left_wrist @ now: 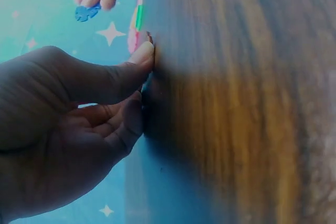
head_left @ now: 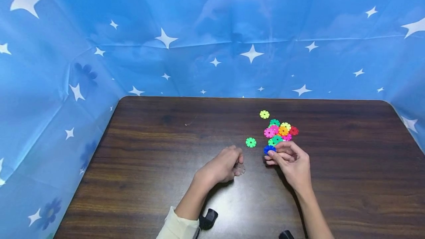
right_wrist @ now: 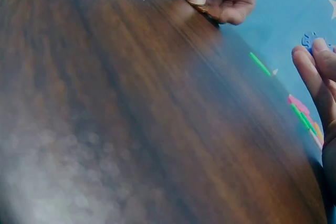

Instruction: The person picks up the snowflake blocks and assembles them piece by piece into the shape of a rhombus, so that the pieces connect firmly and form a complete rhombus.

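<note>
In the head view my right hand pinches a blue notched plastic disc between thumb and fingers, just in front of a pile of discs. The blue disc also shows above the tabletop in the left wrist view. My left hand is low at the table, its curled fingers and thumb gripping a clear notched disc. In the left wrist view the thumb lies along that disc's thin edge, and the fingers hide part of it.
Behind my right hand lies a loose pile of notched discs, among them pink, orange, red and green ones. A single green disc and a yellow one lie apart on the brown wooden table. A blue star-patterned cloth surrounds it.
</note>
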A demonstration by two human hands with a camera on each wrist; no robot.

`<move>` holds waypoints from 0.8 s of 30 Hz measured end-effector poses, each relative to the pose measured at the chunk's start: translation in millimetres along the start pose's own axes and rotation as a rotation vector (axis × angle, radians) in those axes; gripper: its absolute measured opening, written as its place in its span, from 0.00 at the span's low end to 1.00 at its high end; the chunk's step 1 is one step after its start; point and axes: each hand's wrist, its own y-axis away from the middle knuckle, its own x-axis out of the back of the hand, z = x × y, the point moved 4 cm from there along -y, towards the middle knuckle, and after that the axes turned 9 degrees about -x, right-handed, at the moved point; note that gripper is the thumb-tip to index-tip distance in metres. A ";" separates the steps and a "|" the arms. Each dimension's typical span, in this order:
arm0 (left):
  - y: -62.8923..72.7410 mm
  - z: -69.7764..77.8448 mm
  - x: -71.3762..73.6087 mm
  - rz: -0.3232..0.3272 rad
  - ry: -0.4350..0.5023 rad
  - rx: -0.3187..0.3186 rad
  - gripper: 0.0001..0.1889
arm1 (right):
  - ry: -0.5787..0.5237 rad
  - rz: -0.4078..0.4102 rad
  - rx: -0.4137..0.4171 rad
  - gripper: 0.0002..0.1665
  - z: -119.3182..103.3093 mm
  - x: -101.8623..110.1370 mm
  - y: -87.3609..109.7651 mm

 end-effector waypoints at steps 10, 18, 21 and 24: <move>1.1 -9.0 3.2 0.026 0.236 0.023 0.12 | 0.024 -0.047 0.016 0.14 -0.7 -5.5 -0.1; -1.0 -18.9 0.1 0.029 0.355 -0.005 0.07 | -0.021 -0.123 0.013 0.11 3.3 -22.6 1.1; -1.1 -19.2 -0.7 0.018 0.402 -0.031 0.06 | 0.007 -0.157 -0.010 0.10 5.0 -30.8 2.5; -2.0 -16.9 -2.4 0.002 0.398 -0.065 0.05 | 0.022 -0.184 -0.020 0.09 5.8 -35.2 3.8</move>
